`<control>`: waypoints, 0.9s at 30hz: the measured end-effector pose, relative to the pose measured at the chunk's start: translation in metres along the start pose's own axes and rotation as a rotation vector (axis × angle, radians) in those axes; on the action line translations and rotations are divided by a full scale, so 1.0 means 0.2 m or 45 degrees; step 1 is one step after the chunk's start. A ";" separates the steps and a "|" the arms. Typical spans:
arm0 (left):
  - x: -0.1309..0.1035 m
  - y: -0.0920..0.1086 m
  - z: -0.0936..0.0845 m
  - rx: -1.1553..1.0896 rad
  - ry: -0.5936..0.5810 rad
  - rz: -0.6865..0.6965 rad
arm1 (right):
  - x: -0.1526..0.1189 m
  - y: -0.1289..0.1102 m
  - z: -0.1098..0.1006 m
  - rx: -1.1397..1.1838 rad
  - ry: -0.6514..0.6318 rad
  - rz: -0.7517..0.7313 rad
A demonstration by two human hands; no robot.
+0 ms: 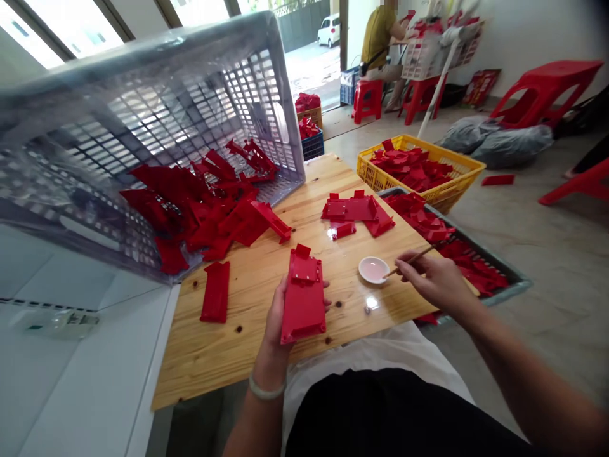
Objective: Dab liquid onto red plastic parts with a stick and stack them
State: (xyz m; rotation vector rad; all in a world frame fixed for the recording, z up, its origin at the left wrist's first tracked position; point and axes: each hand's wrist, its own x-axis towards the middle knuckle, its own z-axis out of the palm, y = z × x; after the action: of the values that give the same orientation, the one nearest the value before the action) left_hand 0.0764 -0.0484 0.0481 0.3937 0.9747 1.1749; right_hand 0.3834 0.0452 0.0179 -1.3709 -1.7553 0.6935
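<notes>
My left hand (276,317) is closed around a red plastic part (304,298), a flat tray-like piece with a smaller tab standing at its far end. Between the fingers of my right hand (431,276) is a thin wooden stick (416,257), perhaps a brush or chopstick. Its lower tip meets the rim of a small white dish (373,270) that holds a pinkish clear liquid. To the left of my left hand lies a single red part (216,292). Several more red parts (356,209) rest beyond the dish.
A big grey crate (290,120) lies tipped on its side at the left, red parts (204,209) spilling out. On the right stand a yellow crate (469,166) and a grey crate (516,285) full of red pieces. A person (378,38) sits farther back near red stools (368,95).
</notes>
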 end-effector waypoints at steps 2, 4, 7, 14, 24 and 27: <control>-0.02 0.00 0.04 -0.093 -0.033 -0.017 | 0.00 0.00 0.00 -0.009 -0.057 -0.045; -0.04 -0.01 0.06 -0.185 -0.046 -0.039 | 0.00 -0.01 0.00 0.007 -0.083 -0.085; -0.06 -0.03 0.09 -0.273 -0.079 -0.053 | -0.01 -0.06 -0.01 0.075 -0.013 -0.102; -0.13 -0.09 0.19 -0.439 -0.093 -0.038 | -0.19 -0.47 0.00 0.577 0.157 0.069; -0.19 -0.12 0.26 -0.450 -0.071 -0.085 | -0.23 -0.58 0.11 0.648 0.056 -0.248; -0.18 -0.13 0.26 -0.434 -0.065 -0.091 | -0.22 -0.59 0.12 0.669 0.076 -0.263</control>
State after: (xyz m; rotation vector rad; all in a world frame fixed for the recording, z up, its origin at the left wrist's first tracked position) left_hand 0.1313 -0.0799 0.0746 0.1147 0.7211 1.2331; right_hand 0.3048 -0.0274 0.0891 -0.8328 -1.4973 0.9068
